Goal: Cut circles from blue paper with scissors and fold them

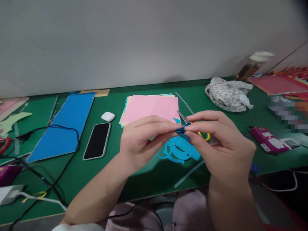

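Between the fingertips of both hands is a small folded blue paper piece (pixel 183 129). My left hand (pixel 144 138) pinches its left end, and my right hand (pixel 218 141) pinches the right end. Behind the fingers lie scissors (pixel 203 135) with yellow handles, their blades pointing up and left. Light blue paper scraps (pixel 180 150) with curved cut-outs rest on the green table (pixel 149 183) below the hands. A stack of coloured paper (pixel 151 107), pink on top, sits just behind my left hand.
Left of the stack are a phone (pixel 97 141), a white case (pixel 108 116), a blue board (pixel 67 125) and black cables (pixel 69 157). To the right are a patterned cloth bag (pixel 226 94), a bottle (pixel 250 69) and a purple device (pixel 268 139).
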### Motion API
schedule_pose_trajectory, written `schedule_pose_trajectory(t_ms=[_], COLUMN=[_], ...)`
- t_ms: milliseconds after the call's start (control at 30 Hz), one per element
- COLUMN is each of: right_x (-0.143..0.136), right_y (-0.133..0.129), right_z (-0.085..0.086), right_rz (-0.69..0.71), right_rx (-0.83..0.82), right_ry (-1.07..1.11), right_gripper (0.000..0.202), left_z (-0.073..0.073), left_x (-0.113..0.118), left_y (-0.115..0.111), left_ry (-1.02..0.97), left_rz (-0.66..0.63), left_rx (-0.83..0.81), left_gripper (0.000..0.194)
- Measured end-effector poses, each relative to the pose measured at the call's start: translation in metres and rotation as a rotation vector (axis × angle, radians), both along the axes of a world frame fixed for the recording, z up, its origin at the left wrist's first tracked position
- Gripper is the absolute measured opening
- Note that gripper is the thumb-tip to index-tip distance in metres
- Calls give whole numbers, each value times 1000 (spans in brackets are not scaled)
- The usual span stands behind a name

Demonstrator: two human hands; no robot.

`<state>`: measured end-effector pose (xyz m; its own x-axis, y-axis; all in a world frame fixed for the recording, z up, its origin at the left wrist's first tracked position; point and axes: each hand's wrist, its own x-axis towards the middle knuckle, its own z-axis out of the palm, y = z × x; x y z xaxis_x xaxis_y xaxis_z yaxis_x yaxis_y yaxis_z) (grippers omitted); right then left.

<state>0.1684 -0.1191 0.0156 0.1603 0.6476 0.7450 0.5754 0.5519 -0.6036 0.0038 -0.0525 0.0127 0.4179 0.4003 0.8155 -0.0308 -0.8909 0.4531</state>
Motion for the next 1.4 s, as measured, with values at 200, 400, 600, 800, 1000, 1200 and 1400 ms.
schedule_pose_trajectory(t_ms=[200, 400, 600, 800, 1000, 1200, 1400], right_x=[-1, -2, 0, -1, -7, -7, -8], right_y=[0, 0, 1, 1, 5, 11, 11], right_z=[0, 0, -1, -3, -8, -14, -14], right_rz=[13, 13, 87, 36, 36, 113, 158], right_rx=[27, 15, -7, -48, -93, -167, -136], right_ry=[-9, -3, 63, 40, 261, 220, 264], right_gripper=[16, 15, 20, 15, 11, 10, 16], left_z=[1, 2, 3, 4, 3, 1, 3], left_x=[1, 1, 1, 3, 6, 5, 4], left_y=[0, -3, -3, -5, -4, -6, -7], left_ry=[9, 14, 32, 38, 9, -57, -32], left_rz=[30, 46, 85, 116, 63, 111, 118], left_rx=[1, -15, 29, 11, -273, -312, -240], left_gripper=[25, 22, 20, 25, 6, 13, 13])
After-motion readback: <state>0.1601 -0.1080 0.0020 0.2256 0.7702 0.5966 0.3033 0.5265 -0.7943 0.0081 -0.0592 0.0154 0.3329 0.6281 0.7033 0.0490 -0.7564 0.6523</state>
